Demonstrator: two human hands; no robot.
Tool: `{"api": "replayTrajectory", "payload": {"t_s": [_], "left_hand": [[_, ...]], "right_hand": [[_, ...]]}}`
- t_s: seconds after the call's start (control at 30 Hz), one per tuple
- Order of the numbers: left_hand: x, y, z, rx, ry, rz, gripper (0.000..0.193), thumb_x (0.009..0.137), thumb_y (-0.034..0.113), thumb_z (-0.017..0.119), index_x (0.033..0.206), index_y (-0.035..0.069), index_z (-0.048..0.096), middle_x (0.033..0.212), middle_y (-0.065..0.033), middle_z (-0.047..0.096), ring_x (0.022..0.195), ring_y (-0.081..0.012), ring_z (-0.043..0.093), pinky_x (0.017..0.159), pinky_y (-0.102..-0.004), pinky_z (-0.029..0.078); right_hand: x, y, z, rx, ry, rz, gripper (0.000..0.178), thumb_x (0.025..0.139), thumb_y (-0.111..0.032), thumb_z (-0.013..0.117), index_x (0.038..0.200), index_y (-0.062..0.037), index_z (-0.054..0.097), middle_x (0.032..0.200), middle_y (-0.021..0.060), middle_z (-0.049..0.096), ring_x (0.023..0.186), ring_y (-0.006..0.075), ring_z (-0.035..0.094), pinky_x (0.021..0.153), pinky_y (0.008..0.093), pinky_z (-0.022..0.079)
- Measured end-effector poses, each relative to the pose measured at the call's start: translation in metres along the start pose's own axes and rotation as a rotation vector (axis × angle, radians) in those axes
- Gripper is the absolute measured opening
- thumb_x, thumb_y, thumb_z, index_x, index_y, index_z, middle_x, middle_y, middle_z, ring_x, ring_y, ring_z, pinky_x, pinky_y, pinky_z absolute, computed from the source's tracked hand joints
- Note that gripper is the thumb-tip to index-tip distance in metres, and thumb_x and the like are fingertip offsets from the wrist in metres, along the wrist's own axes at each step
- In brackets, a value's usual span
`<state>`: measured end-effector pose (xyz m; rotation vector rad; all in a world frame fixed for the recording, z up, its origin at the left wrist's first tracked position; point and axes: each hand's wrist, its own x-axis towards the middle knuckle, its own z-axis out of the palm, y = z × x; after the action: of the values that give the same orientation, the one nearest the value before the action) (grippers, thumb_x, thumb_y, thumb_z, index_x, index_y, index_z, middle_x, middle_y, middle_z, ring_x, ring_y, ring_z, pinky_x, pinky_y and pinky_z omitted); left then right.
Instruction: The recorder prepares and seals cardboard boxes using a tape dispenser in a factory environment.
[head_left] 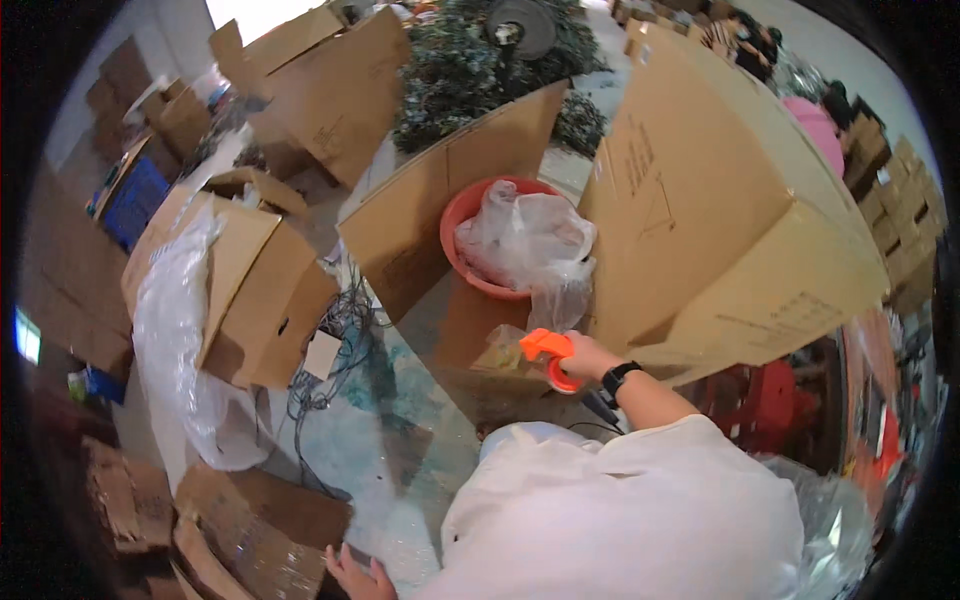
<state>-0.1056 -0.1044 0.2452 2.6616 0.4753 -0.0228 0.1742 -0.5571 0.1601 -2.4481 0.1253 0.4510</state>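
My right hand point(592, 360), with a black watch on its wrist, is closed on a bright orange tape dispenser point(545, 344). The dispenser is held up in front of a large cardboard box point(690, 200). At the lower edge my left hand point(358, 577) has its fingers apart and holds nothing visible. Its fingertips are by the edge of a brown taped carton point(262, 525); whether they touch it I cannot tell. Beyond my right hand, a red basin point(452, 225) holds crumpled clear plastic bags point(525, 235).
An open carton point(265, 310) draped with a clear plastic sheet point(180, 330) stands at left, tangled dark cables point(340, 350) beside it. Cardboard panels point(450, 180) rise around the basin. Artificial greenery point(450, 90) is piled behind. Other people point(757, 50) are at the far right.
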Motion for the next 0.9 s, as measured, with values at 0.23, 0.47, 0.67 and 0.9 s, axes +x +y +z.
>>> {"api": "replayTrajectory", "payload": {"t_s": [0.23,0.47,0.67,0.9], "left_hand": [[0.124,0.060,0.017,-0.060,-0.096,0.182,0.045,0.077,0.005,0.055,0.119,-0.004,0.041,0.128,-0.0229,0.035,0.119,-0.0387,0.034,0.099,-0.0421,0.030],[0.249,0.114,0.000,-0.030,-0.142,0.359,0.036,0.079,0.009,0.057,0.112,-0.002,0.049,0.112,-0.0215,0.049,0.106,-0.0379,0.045,0.091,-0.0422,0.036],[0.340,0.133,-0.007,-0.129,-0.226,0.338,0.032,0.080,0.006,0.056,0.111,-0.001,0.051,0.110,-0.0195,0.052,0.105,-0.0348,0.048,0.091,-0.0385,0.038],[0.483,0.202,0.049,-0.550,-0.278,0.340,0.031,0.078,-0.003,0.052,0.110,-0.002,0.052,0.112,-0.0148,0.054,0.108,-0.0256,0.050,0.092,-0.0337,0.039]], "right_hand": [[-0.012,0.021,0.044,0.158,-0.184,0.247,0.046,0.072,-0.029,0.058,0.109,-0.0006,0.051,0.104,0.0252,0.058,0.100,0.0361,0.055,0.084,0.0384,0.044],[0.099,0.038,0.064,0.078,-0.315,0.428,0.055,0.066,-0.033,0.065,0.106,0.0024,0.054,0.099,0.0212,0.061,0.087,0.0291,0.062,0.073,0.0361,0.049],[0.153,0.025,0.033,-0.083,-0.370,0.416,0.056,0.063,-0.033,0.066,0.104,0.0032,0.054,0.097,0.0241,0.061,0.091,0.0329,0.061,0.076,0.0377,0.049],[0.127,0.038,0.019,0.216,-0.119,0.472,0.059,0.062,-0.035,0.067,0.105,0.0019,0.050,0.099,0.0259,0.059,0.096,0.0373,0.057,0.081,0.0409,0.047]]}}
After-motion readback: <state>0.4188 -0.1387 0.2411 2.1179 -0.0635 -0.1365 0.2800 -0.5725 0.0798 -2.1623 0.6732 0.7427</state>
